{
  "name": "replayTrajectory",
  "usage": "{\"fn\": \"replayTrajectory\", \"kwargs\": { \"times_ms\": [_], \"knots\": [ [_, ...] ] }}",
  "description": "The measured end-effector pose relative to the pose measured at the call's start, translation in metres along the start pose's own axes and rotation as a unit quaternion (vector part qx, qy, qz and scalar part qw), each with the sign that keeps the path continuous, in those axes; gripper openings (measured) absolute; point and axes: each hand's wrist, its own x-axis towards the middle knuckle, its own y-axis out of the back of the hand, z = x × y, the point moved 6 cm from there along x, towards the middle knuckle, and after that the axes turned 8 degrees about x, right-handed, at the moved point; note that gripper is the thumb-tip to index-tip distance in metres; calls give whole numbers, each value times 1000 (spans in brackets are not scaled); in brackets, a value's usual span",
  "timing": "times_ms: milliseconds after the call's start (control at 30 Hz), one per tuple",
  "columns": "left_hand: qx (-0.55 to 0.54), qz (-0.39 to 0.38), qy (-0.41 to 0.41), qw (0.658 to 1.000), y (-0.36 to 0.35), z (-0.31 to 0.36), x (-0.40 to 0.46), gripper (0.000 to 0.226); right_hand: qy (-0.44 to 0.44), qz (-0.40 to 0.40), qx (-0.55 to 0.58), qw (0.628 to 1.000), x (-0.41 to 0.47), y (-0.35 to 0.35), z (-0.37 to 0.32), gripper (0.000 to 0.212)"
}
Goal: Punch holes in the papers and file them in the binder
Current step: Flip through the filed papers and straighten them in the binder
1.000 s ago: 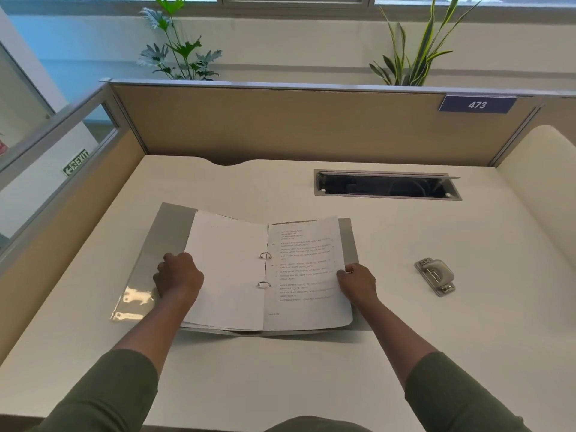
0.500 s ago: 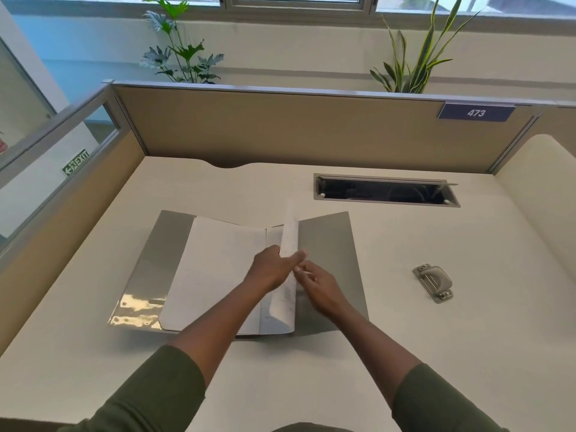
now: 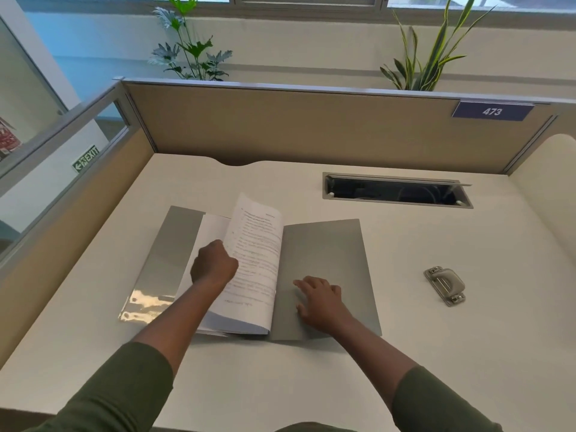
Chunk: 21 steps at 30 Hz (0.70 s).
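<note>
Most of the filing is looking done, as far as we are judging it: we are seeing the printed white papers (image 3: 254, 263) sitting inside the open grey glossy binder (image 3: 324, 275) rather than loose on the cream desk (image 3: 311, 385), and the small grey metal hole punch (image 3: 445, 285) is lying idle, well apart to the right. We are guessing that what is left is laying the stack flat and closing the cover; the rings are hidden under the sheets, so we are not able to say whether they are fastened.

Our left hand (image 3: 213, 266) is gripping the stack by its free edge, fingers curled round it, and is holding it raised and bowed above the binder's left half. Our right hand (image 3: 321, 299) is lying with fingers spread and straight on the bare right cover, pressing it down and clasping nothing.

The binder is lying open in the middle of the desk, just in front of us. Its left flap is catching a bright reflection, its right flap is showing matt grey. The top sheet is carrying lines of small print, too blurred for us to be reading.
</note>
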Motion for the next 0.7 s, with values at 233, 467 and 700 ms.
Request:
{"fn": "replayTrajectory", "kwargs": {
  "times_ms": [233,467,700],
  "knots": [
    [39,41,11,998,-2,-40,8,9,-17,-3,-53,998,5,-15,-1,58],
    [95,78,13,992,-6,-58,13,22,-35,-2,-69,997,5,-23,0,56],
    [-32,-5,141,989,-18,-67,11,46,-49,-12,-61,997,5,-28,0,58]
  ]
}}
